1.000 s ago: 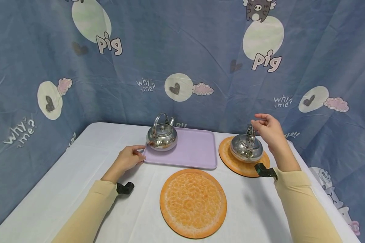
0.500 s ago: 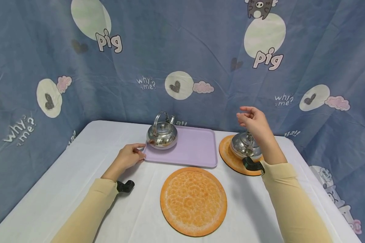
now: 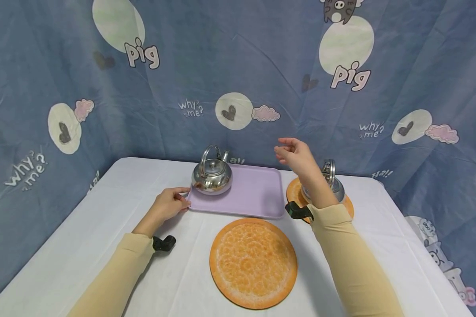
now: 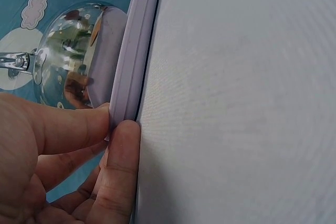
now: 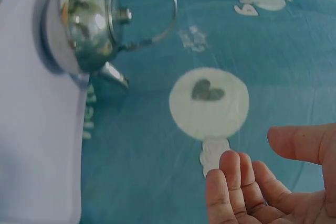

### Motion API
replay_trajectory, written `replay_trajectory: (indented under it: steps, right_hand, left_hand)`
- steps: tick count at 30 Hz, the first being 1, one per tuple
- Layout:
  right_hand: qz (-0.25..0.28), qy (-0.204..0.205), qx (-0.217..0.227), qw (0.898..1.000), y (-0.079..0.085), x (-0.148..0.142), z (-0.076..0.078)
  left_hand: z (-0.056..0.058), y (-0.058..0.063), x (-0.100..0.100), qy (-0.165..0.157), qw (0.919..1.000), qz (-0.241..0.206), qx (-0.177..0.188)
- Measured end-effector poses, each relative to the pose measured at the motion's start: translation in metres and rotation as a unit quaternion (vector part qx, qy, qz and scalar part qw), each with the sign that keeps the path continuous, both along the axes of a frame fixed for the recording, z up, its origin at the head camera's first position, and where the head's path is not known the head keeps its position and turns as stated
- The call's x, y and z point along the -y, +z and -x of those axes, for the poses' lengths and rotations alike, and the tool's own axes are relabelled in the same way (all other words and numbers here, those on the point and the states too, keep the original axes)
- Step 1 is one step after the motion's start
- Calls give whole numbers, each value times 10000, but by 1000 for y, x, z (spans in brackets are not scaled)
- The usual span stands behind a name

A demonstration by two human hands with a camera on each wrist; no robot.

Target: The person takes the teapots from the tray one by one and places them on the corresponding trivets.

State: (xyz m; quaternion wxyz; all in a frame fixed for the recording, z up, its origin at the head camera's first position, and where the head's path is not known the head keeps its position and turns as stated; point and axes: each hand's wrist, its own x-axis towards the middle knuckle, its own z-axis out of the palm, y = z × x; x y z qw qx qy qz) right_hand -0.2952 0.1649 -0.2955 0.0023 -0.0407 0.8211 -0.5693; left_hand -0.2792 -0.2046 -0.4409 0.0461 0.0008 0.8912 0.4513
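My left hand (image 3: 168, 205) grips the near left corner of a lilac tray (image 3: 258, 190); up close in the left wrist view, thumb and fingers pinch its rim (image 4: 129, 61). On the tray's left part stands a shiny steel teakettle (image 3: 212, 179), handle upright, spout toward the back right. My right hand (image 3: 299, 159) is in the air behind the tray's right end, holding nothing, fingers loosely bent and thumb apart. A second steel teakettle (image 3: 339, 190) stands on a round orange mat (image 3: 293, 193) at the right, partly hidden by my right forearm.
Another round orange mat (image 3: 254, 264), printed like baked crust, lies in front of the tray. A white cloth (image 3: 83, 246) covers the table. Behind the table hangs a blue curtain (image 3: 174, 79) with pig and cloud prints.
My right hand has left the handle of the right teakettle and moved left through the air toward the tray. My left hand has stayed at the tray's corner.
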Motion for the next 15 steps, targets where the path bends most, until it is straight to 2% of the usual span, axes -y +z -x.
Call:
replay_trajectory:
  steps: [15]
  right_hand:
    - [476, 422, 135, 9979, -12, 68, 10]
  left_hand:
    - [0, 0, 1, 18, 10000, -28, 16]
